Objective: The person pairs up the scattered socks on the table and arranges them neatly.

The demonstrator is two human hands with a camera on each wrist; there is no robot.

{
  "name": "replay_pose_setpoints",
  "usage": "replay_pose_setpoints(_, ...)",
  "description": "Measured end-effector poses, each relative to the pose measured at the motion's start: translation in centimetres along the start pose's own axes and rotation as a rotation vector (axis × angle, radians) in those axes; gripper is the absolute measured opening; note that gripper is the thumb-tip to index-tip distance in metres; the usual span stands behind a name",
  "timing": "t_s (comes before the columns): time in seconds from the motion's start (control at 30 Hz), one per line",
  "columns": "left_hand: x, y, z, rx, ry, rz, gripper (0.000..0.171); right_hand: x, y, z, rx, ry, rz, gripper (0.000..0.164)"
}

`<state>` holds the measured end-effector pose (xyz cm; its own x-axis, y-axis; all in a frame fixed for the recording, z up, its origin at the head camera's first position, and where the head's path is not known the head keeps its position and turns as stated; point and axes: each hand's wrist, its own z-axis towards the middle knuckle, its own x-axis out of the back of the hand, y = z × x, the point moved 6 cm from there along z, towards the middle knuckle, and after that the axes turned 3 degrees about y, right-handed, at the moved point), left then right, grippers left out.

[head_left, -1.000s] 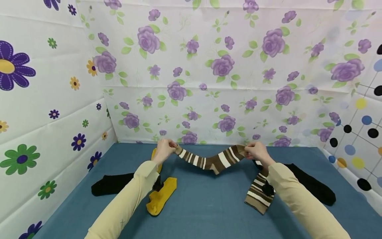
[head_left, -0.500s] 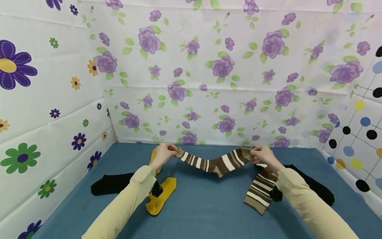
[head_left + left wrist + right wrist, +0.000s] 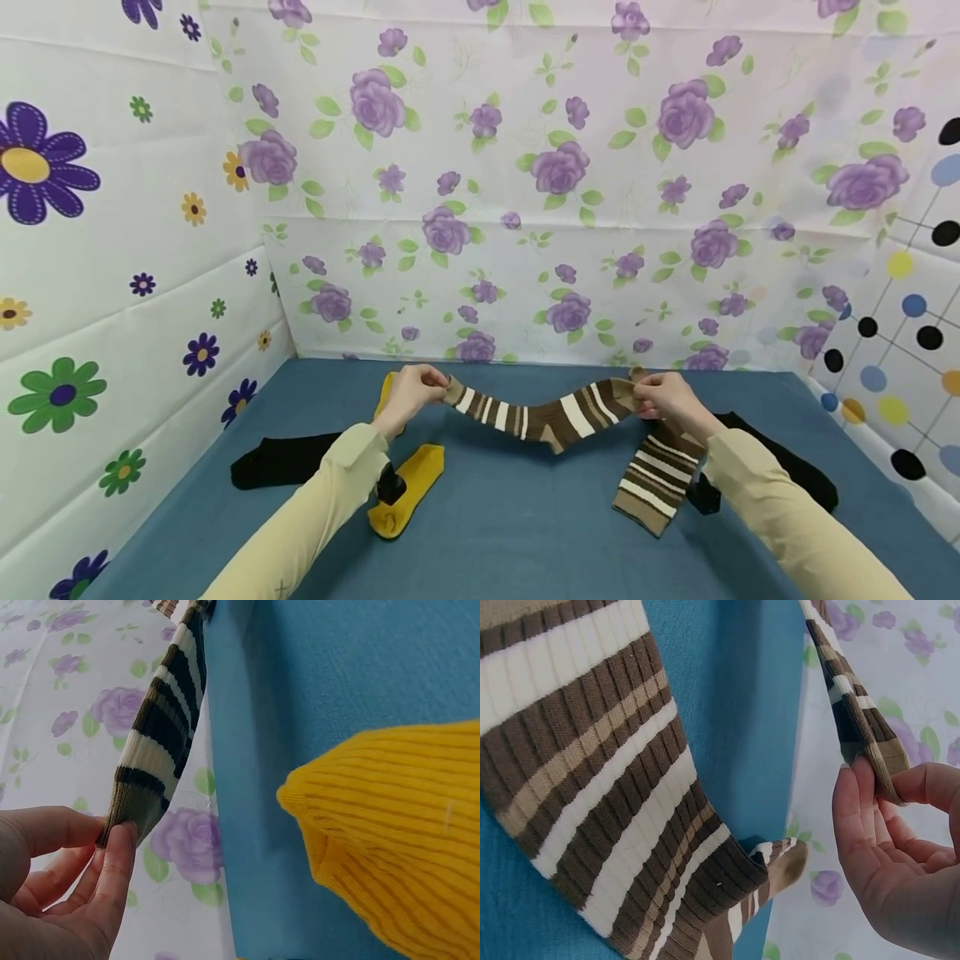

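Observation:
A brown sock with white and tan stripes point(image 3: 517, 417) hangs in a shallow sag between both hands, its tan heel lowest. My left hand point(image 3: 411, 393) pinches one tan end between thumb and fingertips, as the left wrist view shows up close. The other tan end is pinched by my right hand point(image 3: 667, 398). On the table below the right hand lies a second striped sock point(image 3: 656, 479), partly hidden by that hand and forearm. A yellow sock point(image 3: 408, 492) lies beside the left forearm, and its ribbed fabric fills the right of the left wrist view.
Behind the left hand another yellow sock point(image 3: 386, 392) shows in part. A black sock point(image 3: 277, 460) lies at the left and another black sock point(image 3: 780, 458) at the right, each partly covered by a sleeve. Flower-printed cloth walls point(image 3: 517, 275) border the blue table point(image 3: 517, 533).
Both hands have come slightly lower and the right hand has moved right, drawing the held striped sock a little wider. The socks on the table have not moved.

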<state>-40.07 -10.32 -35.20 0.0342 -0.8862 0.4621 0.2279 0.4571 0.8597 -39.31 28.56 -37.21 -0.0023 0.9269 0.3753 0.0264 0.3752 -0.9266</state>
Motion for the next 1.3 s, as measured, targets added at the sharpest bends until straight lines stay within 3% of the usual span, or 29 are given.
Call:
replay_pose_setpoints(0.4,-0.6,-0.8,-0.5,-0.011,-0.018,0.004,0.007,-0.4,0.7,-0.4,0.03,-0.039,0.008,0.027)
replay_pose_setpoints(1.0,-1.3,-2.3,-1.0,-0.032,-0.048,0.061,0.008,-1.0,2.5,-0.2,-0.046,-0.046,-0.005,0.032)
replay_pose_setpoints(1.3,-1.5,-3.2,-0.7,0.004,-0.075,0.063,0.009,-1.3,3.0,0.0,-0.042,-0.034,-0.051,0.027)
